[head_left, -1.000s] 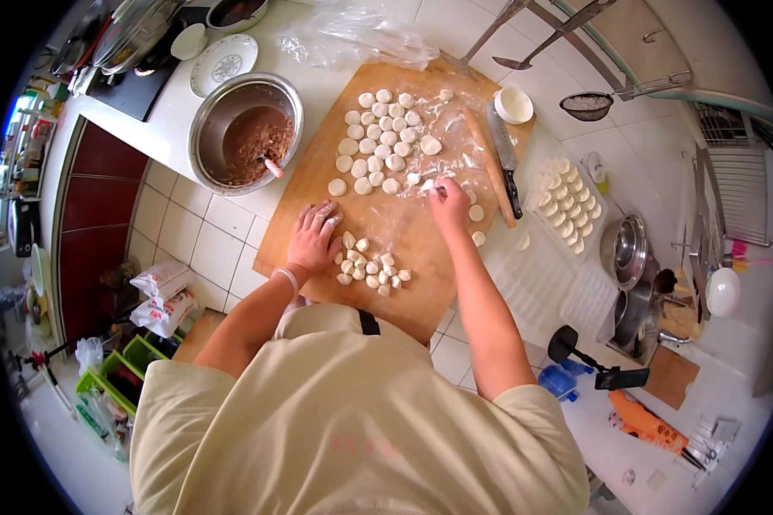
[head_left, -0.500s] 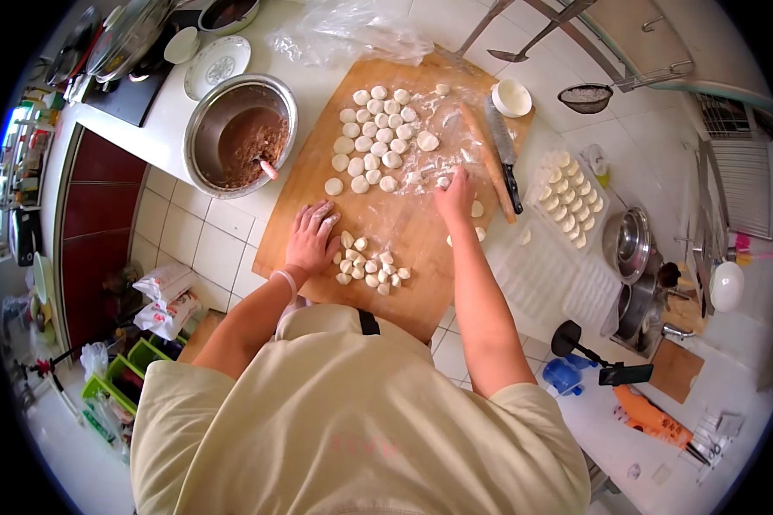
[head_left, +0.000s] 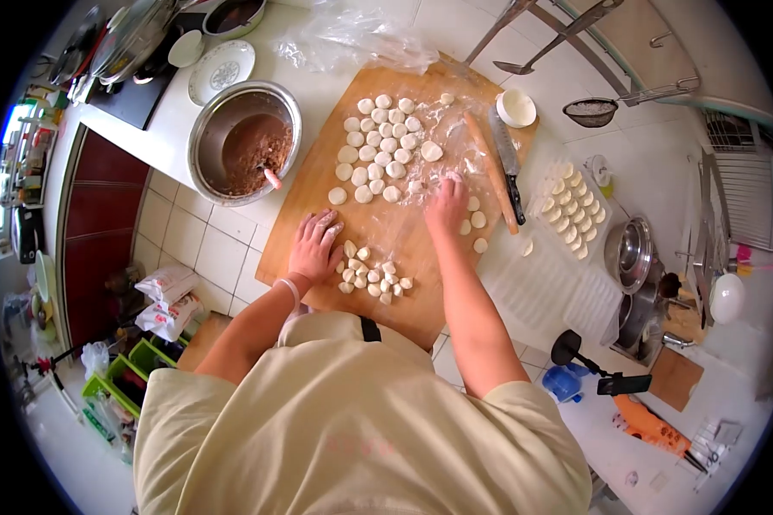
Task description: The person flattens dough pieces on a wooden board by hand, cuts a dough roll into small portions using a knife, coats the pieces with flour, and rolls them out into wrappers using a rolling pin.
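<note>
Rested the left hand (head_left: 315,247) palm down on the board (head_left: 318,202), near its lower left edge, fingers moderately spread. Had the dough pieces (head_left: 373,275) just beside this hand, grouped near the board's bottom end. Held the right hand (head_left: 448,202) palm down toward the board's right edge, over floured wood, with fingers bent and close together. Could not tell whether anything was under or between these fingers.

Had the flattened discs (head_left: 378,146) in a close group on the board's upper left part. Had more discs to the right of the right hand, near the right edge. Placed the rolling pin (head_left: 491,176) and the knife (head_left: 507,154) side by side along that edge, and the cup (head_left: 516,108) at the upper right corner. Had the bowl (head_left: 243,143) of filling left of the board on the tabletop (head_left: 165,142), and the tray (head_left: 573,210) of dumplings to the right.
</note>
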The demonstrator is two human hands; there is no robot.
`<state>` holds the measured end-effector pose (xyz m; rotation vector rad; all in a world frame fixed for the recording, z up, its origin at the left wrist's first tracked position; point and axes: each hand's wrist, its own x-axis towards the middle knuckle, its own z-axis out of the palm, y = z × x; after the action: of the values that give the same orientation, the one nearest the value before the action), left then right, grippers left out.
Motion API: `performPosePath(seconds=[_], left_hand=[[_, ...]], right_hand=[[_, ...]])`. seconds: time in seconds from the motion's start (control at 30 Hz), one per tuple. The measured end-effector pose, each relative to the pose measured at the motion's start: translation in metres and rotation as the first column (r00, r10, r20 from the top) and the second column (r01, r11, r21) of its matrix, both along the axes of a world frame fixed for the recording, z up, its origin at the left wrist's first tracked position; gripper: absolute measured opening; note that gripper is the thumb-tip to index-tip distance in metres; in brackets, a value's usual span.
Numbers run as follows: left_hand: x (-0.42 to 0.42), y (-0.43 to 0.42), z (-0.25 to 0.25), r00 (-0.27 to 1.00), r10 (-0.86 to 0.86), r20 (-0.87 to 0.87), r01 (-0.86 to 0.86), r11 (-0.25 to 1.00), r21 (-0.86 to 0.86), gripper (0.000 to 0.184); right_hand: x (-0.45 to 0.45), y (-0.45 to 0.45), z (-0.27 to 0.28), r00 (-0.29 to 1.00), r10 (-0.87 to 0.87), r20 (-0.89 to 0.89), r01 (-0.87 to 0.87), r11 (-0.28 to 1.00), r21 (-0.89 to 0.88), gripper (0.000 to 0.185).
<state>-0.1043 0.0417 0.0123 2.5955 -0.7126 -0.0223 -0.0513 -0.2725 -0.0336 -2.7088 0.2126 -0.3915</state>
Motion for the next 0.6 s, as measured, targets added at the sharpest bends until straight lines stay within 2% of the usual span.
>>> performPosePath(seconds=[0.03, 0.1, 0.13, 0.2, 0.23, 0.37, 0.43, 0.6], left_hand=[[-0.003, 0.001, 0.000, 1.000, 0.004, -0.007, -0.004, 1.000, 0.001, 0.044], [0.000, 0.001, -0.001, 1.000, -0.006, -0.004, 0.006, 1.000, -0.004, 0.045], [0.000, 0.001, -0.001, 1.000, -0.009, -0.004, 0.009, 1.000, -0.002, 0.045], [0.000, 0.001, -0.002, 1.000, -0.009, -0.004, 0.009, 1.000, 0.007, 0.045], [0.000, 0.000, -0.002, 1.000, -0.015, -0.001, 0.015, 1.000, 0.004, 0.045], [-0.003, 0.003, -0.003, 1.000, -0.004, -0.004, 0.004, 1.000, -0.008, 0.045], [-0.001, 0.000, -0.004, 1.000, 0.001, -0.008, -0.001, 1.000, -0.023, 0.045], [-0.001, 0.002, -0.007, 1.000, -0.007, 0.006, 0.007, 1.000, 0.004, 0.047]], right_hand=[[-0.003, -0.002, 0.002, 1.000, 0.004, -0.007, -0.004, 1.000, 0.001, 0.043], [0.000, -0.003, 0.017, 0.988, -0.073, 0.137, 0.074, 0.997, 0.001, 0.029], [0.003, 0.004, 0.026, 0.988, -0.077, 0.137, 0.077, 0.997, 0.003, 0.029], [0.008, 0.021, 0.043, 0.972, 0.227, -0.054, -0.218, 0.966, 0.137, 0.028], [0.010, 0.023, 0.040, 0.967, 0.247, -0.064, -0.236, 0.960, 0.151, 0.028], [0.005, 0.029, 0.041, 0.967, 0.220, -0.132, -0.199, 0.967, 0.158, 0.029], [-0.012, 0.027, 0.045, 0.950, 0.232, -0.208, -0.146, 0.920, 0.363, 0.027], [-0.049, 0.018, 0.049, 0.966, 0.154, -0.208, -0.069, 0.928, 0.367, 0.033]])
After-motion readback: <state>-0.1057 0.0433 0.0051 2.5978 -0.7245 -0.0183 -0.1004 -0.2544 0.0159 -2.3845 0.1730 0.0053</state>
